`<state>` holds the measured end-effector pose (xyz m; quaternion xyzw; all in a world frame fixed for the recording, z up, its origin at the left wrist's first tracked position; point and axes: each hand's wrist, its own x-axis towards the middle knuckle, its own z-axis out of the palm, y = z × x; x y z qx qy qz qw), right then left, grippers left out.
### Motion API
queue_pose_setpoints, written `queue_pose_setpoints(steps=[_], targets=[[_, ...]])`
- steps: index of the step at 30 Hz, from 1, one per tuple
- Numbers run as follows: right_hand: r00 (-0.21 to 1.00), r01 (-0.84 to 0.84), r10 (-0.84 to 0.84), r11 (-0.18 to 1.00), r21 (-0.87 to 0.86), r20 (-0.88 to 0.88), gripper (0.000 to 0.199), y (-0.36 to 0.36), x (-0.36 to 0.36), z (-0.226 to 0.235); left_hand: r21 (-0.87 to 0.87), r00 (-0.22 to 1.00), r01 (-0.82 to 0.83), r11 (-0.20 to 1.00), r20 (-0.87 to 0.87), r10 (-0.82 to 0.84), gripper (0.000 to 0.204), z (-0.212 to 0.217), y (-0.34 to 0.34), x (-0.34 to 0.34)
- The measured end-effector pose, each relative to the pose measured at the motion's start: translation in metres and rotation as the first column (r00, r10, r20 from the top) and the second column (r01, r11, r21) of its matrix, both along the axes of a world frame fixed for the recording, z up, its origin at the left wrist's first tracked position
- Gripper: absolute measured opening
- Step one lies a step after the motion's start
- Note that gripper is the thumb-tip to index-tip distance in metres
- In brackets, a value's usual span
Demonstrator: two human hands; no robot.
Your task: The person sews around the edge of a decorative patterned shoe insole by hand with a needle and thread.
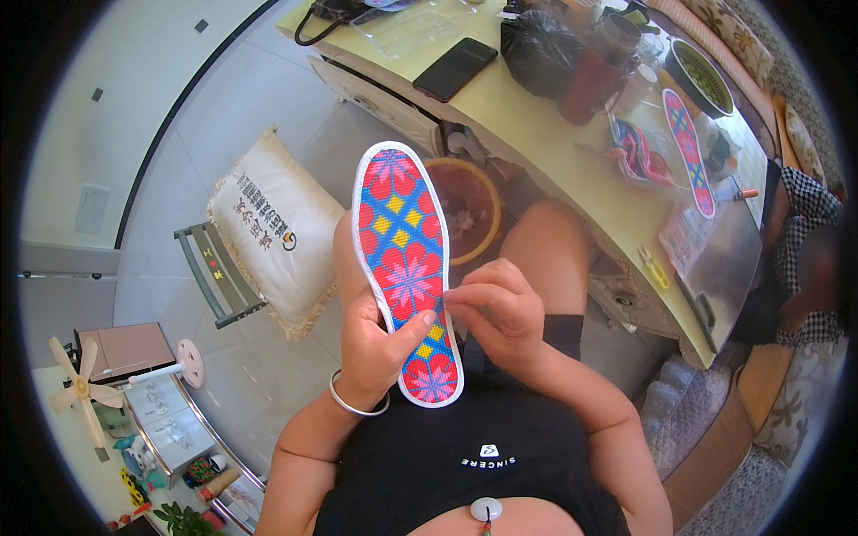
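An embroidered insole [401, 228] stands upright in front of me, its face covered in red and pink flowers, blue bands and yellow diamonds inside a white edge. My left hand [380, 335] grips its lower left side, the thumb lying across the front and the fingers hidden behind. My right hand [500, 311] is at the insole's right edge, thumb and forefinger pinched together. What sits in that pinch, if anything, is too small to make out. A second insole [687, 152] with a similar pattern rests on the table at the right.
The pale yellow table [545, 152] carries a phone [456, 70], a black plastic bag [542, 54], a red bottle [597, 76], coloured threads [636, 154] and yellow-handled scissors [655, 267]. A round bin [483, 213] stands beneath; a cushioned chair [277, 232] is at left. Someone in checkered clothing [804, 214] sits right.
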<state>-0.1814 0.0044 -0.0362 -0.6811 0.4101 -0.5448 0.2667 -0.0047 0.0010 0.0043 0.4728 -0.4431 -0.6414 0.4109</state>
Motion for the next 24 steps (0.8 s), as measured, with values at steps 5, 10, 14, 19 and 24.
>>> queue_pose_setpoints(steps=[5, 10, 14, 19, 24], targets=[[0.979, 0.002, -0.061, 0.956, -0.294, -0.193, 0.020, -0.011, 0.005, 0.002, -0.117, 0.970, 0.118, 0.986, 0.227, -0.090, 0.036, -0.009, -0.004, 0.003], [0.999, -0.023, 0.002, 0.903, -0.429, -0.050, 0.007, -0.020, -0.006, 0.067, -0.158, 0.976, 0.000, 0.987, 0.217, 0.034, 0.029, -0.015, -0.018, 0.002], [0.965, -0.001, -0.026, 0.995, 0.104, 0.261, 0.009, -0.024, -0.022, 0.066, -0.167, 0.987, -0.113, 0.980, 0.093, 0.129, 0.017, -0.021, -0.020, 0.008], [0.997, 0.043, -0.042, 0.999, 0.017, -0.060, 0.020, -0.020, 0.002, 0.021, -0.100, 0.998, -0.053, 0.994, -0.021, 0.051, 0.022, -0.016, -0.020, 0.002], [0.965, 0.011, -0.102, 0.937, -0.349, -0.242, 0.022, -0.026, 0.005, 0.015, -0.167, 0.987, 0.058, 0.984, 0.158, -0.031, 0.028, -0.024, -0.020, 0.004]])
